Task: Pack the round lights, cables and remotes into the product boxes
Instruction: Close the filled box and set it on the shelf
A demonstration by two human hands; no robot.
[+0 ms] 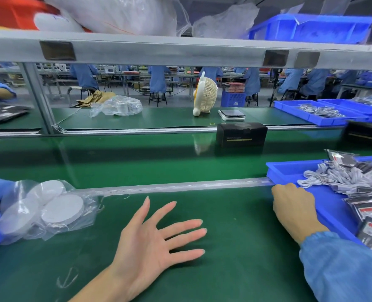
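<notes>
My left hand (156,238) hovers palm up over the green mat, fingers spread, holding nothing. My right hand (294,207) is curled over the near-left rim of a blue tray (289,168); what the fingers hold is hidden. The tray holds several white coiled cables (342,177) and dark bagged remotes (370,212). Several white round lights (61,210) lie in a clear plastic bag at the left. A closed black product box (241,135) stands on the conveyor belt beyond, and another black box (366,136) sits at the right edge.
A metal rail (180,186) divides the mat from the green conveyor. Beyond are a small cream fan (205,94), a scale (232,115), a clear bag of lights (119,105) and blue trays (324,114). An overhead shelf (180,49) carries bags and a blue bin. People work in the background.
</notes>
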